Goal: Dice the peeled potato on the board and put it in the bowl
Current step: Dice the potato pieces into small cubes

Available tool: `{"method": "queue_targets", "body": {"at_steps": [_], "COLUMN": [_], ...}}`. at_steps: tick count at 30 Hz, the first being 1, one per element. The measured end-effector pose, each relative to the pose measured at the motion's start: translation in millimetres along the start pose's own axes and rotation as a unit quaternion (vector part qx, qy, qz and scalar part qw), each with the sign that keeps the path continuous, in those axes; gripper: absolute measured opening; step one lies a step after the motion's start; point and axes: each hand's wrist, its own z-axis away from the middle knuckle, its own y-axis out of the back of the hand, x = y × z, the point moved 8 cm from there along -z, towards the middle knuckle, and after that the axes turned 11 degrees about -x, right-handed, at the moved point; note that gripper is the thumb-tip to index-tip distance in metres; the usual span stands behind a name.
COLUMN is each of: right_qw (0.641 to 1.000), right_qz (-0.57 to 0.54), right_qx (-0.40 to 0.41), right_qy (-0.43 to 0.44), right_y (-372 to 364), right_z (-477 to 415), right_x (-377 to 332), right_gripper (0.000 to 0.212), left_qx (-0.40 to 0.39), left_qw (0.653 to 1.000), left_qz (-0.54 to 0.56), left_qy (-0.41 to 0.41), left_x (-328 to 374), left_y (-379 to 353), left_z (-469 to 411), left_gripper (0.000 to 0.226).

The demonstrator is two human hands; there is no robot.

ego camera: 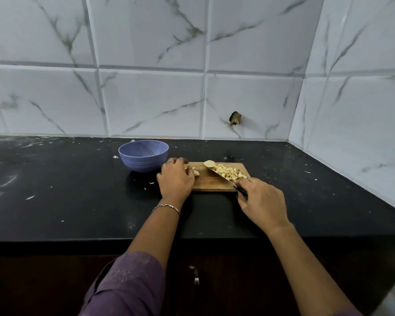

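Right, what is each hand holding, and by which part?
The right hand grips the knife by its handle; the left hand holds a potato piece, grip hidden.

Bowl (pixel 143 155) left of board (pixel 214 183)

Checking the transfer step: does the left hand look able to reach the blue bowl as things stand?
Probably yes: the left hand holds a potato piece right beside the bowl; nothing stands between.

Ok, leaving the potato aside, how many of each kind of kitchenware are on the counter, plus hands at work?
Bowl: 1
Cutting board: 1
Knife: 1
Hands: 2, left hand and right hand
Total: 5
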Motion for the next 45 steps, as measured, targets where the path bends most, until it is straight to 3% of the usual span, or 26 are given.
{"method": "queue_targets", "body": {"at_steps": [3,6,10,16,25,32,38,45], "right_qw": [1.000,1.000,0.998,0.986,0.934,0.942,0.965,0.981], "right_qz": [-0.008,-0.015,-0.050,-0.148,-0.320,-0.294,-0.223,-0.153], "right_qx": [0.000,0.000,0.007,-0.008,-0.030,-0.049,-0.043,-0.003], "right_qy": [-0.004,-0.011,-0.026,-0.076,-0.157,-0.158,-0.130,-0.119], "right_y": [1,0,0,-3,-19,-28,-29,-21], "right_z": [-1,-1,-3,-11,-39,-43,-45,-45], "right_x": [1,2,7,15,22,21,13,13], "right_gripper": [0.019,0.019,0.020,0.018,0.018,0.023,0.022,0.024], "left_qx": [-0.076,-0.136,-0.097,-0.063,-0.056,-0.100,-0.233,-0.289], "left_qw": [0.993,0.983,0.985,0.993,0.996,0.984,0.960,0.937], "left_qz": [-0.034,-0.091,-0.098,-0.088,-0.043,-0.091,-0.128,-0.186], "left_qy": [-0.078,-0.089,-0.108,-0.048,-0.054,-0.116,-0.089,-0.063], "left_x": [11,11,13,2,7,39,51,51], "left_y": [-18,-32,-25,-10,-6,-21,-55,-78], "left_z": [-1,-5,-7,-4,-3,-22,-54,-85], "left_gripper": [0.037,0.037,0.029,0.026,0.021,0.031,0.041,0.041]}}
